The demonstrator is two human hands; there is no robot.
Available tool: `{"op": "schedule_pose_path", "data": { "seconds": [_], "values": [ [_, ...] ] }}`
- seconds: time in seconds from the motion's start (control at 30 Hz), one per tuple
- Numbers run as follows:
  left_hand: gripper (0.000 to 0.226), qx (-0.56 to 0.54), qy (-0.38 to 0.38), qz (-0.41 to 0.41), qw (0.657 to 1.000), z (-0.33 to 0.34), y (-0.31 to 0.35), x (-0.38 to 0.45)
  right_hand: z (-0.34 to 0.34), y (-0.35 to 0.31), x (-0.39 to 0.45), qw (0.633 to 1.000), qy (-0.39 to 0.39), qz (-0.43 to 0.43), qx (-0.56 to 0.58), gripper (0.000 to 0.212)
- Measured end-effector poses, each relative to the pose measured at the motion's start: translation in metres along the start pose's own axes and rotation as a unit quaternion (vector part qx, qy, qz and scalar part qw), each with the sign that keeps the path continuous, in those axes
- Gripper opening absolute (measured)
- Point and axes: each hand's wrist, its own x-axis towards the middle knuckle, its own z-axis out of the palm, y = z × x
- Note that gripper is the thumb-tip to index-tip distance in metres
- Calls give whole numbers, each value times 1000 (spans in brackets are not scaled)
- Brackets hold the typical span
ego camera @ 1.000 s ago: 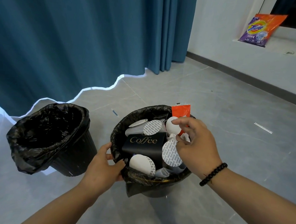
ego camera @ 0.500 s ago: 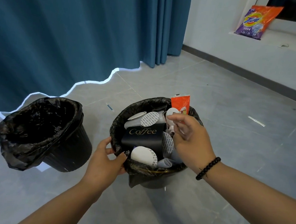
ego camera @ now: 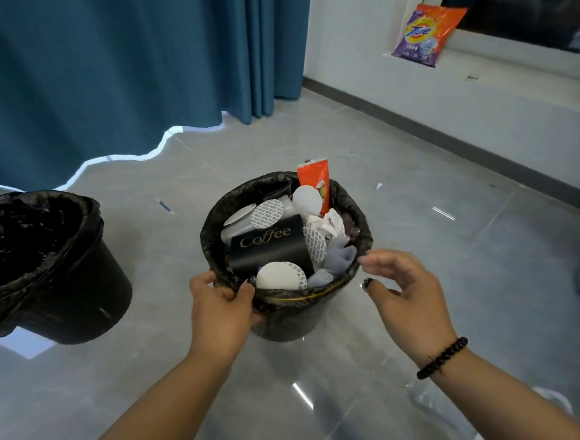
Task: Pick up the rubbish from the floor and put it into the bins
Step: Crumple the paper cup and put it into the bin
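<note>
Full bin (ego camera: 309, 319): deposit step, apparently complete.
Left hand (ego camera: 219, 304) grips rim; right hand (ego camera: 405, 289) empty, fingers relaxed. Next: likely seek remaining floor rubbish.

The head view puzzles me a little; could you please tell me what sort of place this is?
Probably a room in a home: full-length blue curtains, a grey tiled floor, and a detergent bag on the window ledge.
</note>
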Motion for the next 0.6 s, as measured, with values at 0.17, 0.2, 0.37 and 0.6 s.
{"op": "schedule_pose_path", "data": {
  "seconds": [0.17, 0.2, 0.37, 0.6],
  "values": [
    [40, 23, -77, -28, 996, 39, -6, -23, -30, 22, -23, 974, 20, 208, 91, 32],
    [42, 24, -87, -34, 995, 47, -9, -30, -37, 26, -27, 970, 26, 225, 91, 30],
    [42, 5, -136, -98, 986, 77, -30, -71, -80, 47, -45, 970, 16, 243, 19, 21],
    [39, 40, -233, -180, 955, 111, -74, -120, -103, 84, -101, 888, -208, 227, -341, 48]
  ]
}}
